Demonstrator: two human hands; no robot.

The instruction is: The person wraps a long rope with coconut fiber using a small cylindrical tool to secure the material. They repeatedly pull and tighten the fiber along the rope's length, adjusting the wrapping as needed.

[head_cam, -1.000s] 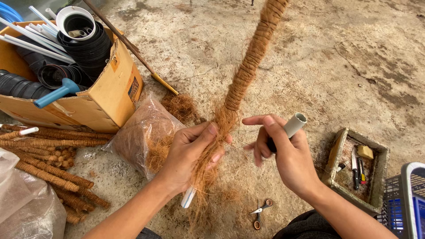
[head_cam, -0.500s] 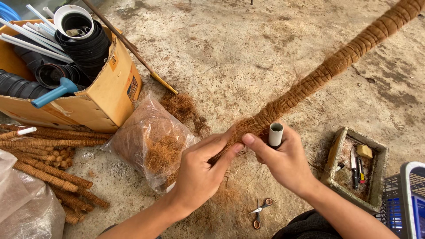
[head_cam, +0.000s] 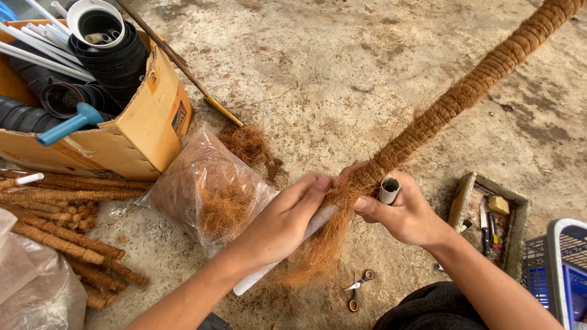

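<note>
A long pole wrapped in brown coconut fibre (head_cam: pixel 465 91) slants from the top right down to my hands. My left hand (head_cam: pixel 284 217) grips its bare white pipe end (head_cam: pixel 263 272) and presses loose fibre (head_cam: pixel 318 256) against it. My right hand (head_cam: pixel 403 211) holds a small grey spool (head_cam: pixel 389 190) and pinches the fibre at the wrapped edge. Loose fibre hangs below both hands.
A clear bag of fibre (head_cam: pixel 208 192) lies left of my hands. A cardboard box (head_cam: pixel 147 122) holds black pots and white pipes. Finished fibre poles (head_cam: pixel 61 226) lie at the left. Scissors (head_cam: pixel 358 288) lie on the concrete. A tool tray (head_cam: pixel 489 223) and blue basket (head_cam: pixel 562 269) sit right.
The pole has swung from near upright to slanting toward the top right. My right hand has closed in on the fibre beside my left hand, still carrying the spool.
</note>
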